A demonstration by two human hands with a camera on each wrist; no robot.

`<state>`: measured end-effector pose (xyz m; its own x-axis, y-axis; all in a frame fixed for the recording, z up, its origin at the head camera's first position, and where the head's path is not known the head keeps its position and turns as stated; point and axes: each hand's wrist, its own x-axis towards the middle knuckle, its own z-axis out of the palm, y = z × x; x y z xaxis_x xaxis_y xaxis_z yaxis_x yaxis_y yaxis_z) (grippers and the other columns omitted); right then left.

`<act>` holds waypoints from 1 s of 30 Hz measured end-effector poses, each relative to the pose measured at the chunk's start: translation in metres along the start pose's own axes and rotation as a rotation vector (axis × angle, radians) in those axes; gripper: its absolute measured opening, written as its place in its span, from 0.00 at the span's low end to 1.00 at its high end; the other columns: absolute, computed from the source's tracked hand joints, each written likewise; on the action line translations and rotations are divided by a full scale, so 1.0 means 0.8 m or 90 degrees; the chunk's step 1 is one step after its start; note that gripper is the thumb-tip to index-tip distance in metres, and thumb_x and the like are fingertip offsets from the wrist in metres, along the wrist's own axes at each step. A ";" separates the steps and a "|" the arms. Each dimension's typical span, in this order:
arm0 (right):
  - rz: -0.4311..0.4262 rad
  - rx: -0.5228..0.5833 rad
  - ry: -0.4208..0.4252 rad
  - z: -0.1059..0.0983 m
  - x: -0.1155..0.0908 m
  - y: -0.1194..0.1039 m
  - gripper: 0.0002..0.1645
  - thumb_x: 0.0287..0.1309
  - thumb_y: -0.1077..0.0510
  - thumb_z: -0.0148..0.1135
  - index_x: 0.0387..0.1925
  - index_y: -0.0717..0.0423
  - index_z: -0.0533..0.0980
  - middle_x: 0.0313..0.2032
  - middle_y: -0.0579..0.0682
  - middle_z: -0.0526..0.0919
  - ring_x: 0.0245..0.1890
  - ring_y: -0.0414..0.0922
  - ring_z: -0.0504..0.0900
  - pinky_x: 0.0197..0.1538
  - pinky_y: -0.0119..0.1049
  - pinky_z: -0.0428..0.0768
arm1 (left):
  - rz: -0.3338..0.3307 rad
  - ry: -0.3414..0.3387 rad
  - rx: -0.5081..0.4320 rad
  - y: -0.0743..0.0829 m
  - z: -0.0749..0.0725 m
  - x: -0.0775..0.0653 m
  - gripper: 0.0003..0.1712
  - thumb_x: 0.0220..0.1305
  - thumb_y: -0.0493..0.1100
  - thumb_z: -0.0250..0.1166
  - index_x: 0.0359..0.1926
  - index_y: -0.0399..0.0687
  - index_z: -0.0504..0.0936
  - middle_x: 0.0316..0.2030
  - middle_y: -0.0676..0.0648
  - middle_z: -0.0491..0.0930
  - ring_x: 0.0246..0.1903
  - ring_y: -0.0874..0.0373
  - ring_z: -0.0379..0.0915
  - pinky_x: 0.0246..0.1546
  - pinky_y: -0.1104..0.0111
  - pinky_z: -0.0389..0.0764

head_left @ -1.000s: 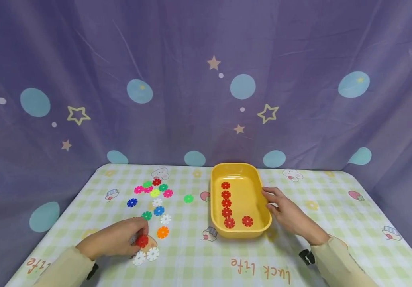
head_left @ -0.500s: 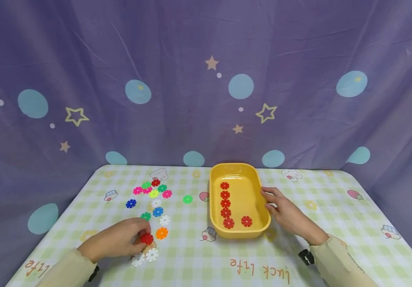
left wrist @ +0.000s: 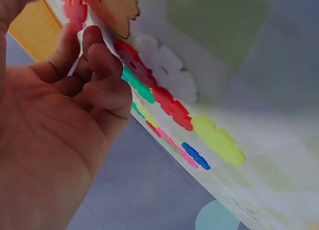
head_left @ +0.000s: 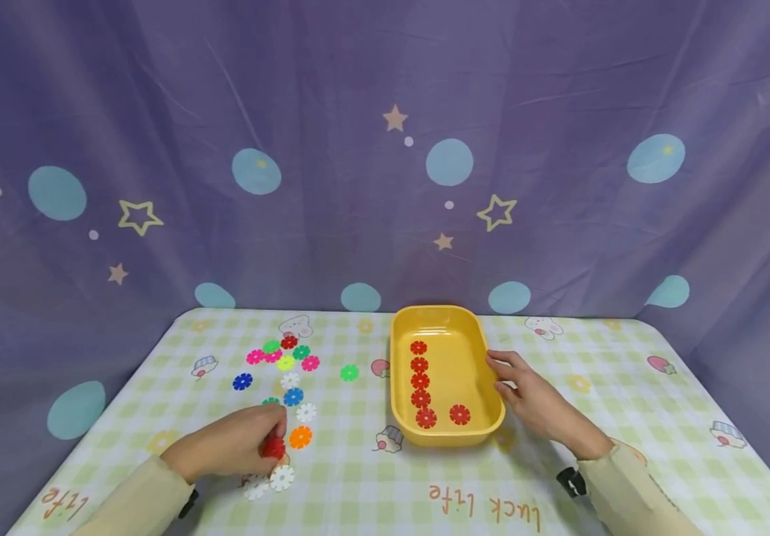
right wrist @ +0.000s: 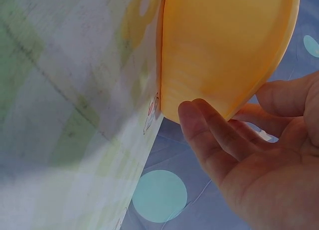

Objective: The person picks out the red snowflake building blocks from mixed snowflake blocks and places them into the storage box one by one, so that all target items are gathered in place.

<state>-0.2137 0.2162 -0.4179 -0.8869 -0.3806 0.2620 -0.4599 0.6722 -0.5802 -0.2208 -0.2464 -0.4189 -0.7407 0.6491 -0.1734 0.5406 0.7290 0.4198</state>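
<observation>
My left hand (head_left: 234, 443) pinches a red flower-shaped plastic disc (head_left: 274, 448) between thumb and forefinger, low over the table's left side. In the left wrist view, this red disc (left wrist: 75, 8) shows at the top, with the other fingers curled below it. Two white discs (head_left: 282, 478) lie just in front of that hand, and an orange disc (head_left: 301, 437) is to its right. My right hand (head_left: 539, 402) rests against the right side of a yellow tray (head_left: 448, 439), fingers loosely extended along its outer wall (right wrist: 219, 50) and thumb at the rim.
Inside the tray, several red discs (head_left: 420, 380) form a column on the left, with another red disc (head_left: 460, 415) near the front. Several mixed-colour discs, including a dark blue disc (head_left: 242, 382) and a light green disc (head_left: 349, 372), lie left of the tray on the checked tablecloth (head_left: 351, 484).
My left hand has shifted slightly right, still pinching the red disc, which now sits a little further right. My right hand stays against the tray.
</observation>
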 end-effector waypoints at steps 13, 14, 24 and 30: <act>-0.001 -0.003 -0.003 -0.001 0.002 -0.003 0.25 0.63 0.71 0.53 0.62 0.73 0.64 0.64 0.61 0.62 0.50 0.54 0.78 0.50 0.43 0.75 | 0.053 -0.041 0.006 -0.007 -0.009 -0.018 0.20 0.52 0.35 0.68 0.42 0.63 0.76 0.35 0.64 0.71 0.32 0.65 0.66 0.33 0.70 0.69; -0.001 -0.004 -0.003 -0.001 0.002 -0.003 0.25 0.63 0.71 0.52 0.62 0.73 0.64 0.64 0.61 0.62 0.50 0.53 0.78 0.50 0.44 0.75 | 0.060 -0.039 0.010 -0.008 -0.009 -0.019 0.21 0.51 0.33 0.68 0.41 0.63 0.77 0.35 0.64 0.71 0.32 0.65 0.66 0.33 0.70 0.69; -0.007 0.004 -0.002 0.000 0.001 -0.003 0.25 0.63 0.72 0.52 0.61 0.74 0.64 0.63 0.62 0.63 0.50 0.53 0.78 0.50 0.43 0.76 | 0.085 -0.014 0.055 -0.013 -0.012 -0.033 0.24 0.48 0.31 0.71 0.40 0.67 0.79 0.38 0.66 0.73 0.41 0.62 0.69 0.43 0.63 0.74; -0.002 0.014 -0.004 0.001 0.000 -0.003 0.25 0.63 0.72 0.52 0.61 0.75 0.63 0.63 0.63 0.62 0.50 0.53 0.78 0.50 0.42 0.75 | 0.050 -0.015 0.097 -0.013 -0.013 -0.035 0.17 0.51 0.39 0.72 0.42 0.61 0.83 0.42 0.61 0.77 0.50 0.50 0.72 0.48 0.54 0.73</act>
<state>-0.2127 0.2145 -0.4171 -0.8851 -0.3865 0.2594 -0.4616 0.6570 -0.5960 -0.2097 -0.2743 -0.4086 -0.6848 0.7093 -0.1671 0.6521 0.6989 0.2939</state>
